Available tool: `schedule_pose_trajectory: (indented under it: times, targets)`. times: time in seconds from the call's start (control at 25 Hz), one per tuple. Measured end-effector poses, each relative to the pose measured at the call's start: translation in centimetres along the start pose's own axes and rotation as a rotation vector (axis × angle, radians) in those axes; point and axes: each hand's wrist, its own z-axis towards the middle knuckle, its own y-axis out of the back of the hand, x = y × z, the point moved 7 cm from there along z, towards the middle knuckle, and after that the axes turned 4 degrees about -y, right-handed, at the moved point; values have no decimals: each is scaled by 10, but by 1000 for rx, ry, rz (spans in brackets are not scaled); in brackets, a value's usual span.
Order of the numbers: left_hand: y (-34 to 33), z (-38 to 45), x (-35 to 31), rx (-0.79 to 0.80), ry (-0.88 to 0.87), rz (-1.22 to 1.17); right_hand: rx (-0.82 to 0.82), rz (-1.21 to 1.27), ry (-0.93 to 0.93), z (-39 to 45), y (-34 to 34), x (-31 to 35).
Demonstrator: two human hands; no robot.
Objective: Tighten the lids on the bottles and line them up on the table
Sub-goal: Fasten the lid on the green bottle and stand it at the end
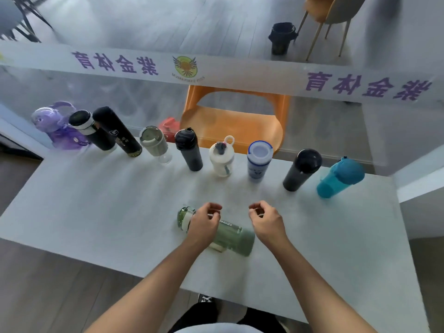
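Note:
A green bottle (pixel 231 236) lies on its side near the middle of the white table (pixel 96 212), its cap end (pixel 183 216) pointing left. My left hand (pixel 204 224) hovers over its neck with fingers loosely curled, not wrapped around it. Just right of the bottle, my right hand (pixel 266 222) is also loosely curled and holds nothing. Along the far edge stands a row of bottles: purple (pixel 57 131), black with a white ring (pixel 92 131), tall black (pixel 117 133), grey-green (pixel 156 145), dark grey (pixel 188 150), white with a loop (pixel 221 159), white with a blue rim (pixel 258 162), black (pixel 301 170), teal (pixel 338 179).
An orange chair (pixel 230 121) stands behind the table's far edge, with a red object (pixel 169 127) beside it. A white banner (pixel 216 70) with purple characters runs across behind. A dark bin (pixel 281 38) and another chair (pixel 329 10) are on the floor farther back.

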Motion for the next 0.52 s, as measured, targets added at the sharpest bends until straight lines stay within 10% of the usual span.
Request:
schedule_pose_trajectory:
  times: [0.2,0.52]
  targets:
    - [68,6,71,-155,121,60,97,-212,56,-20,-85,27]
    - [53,37,123,56,495,-413,45,-669,69,-24,-130,25]
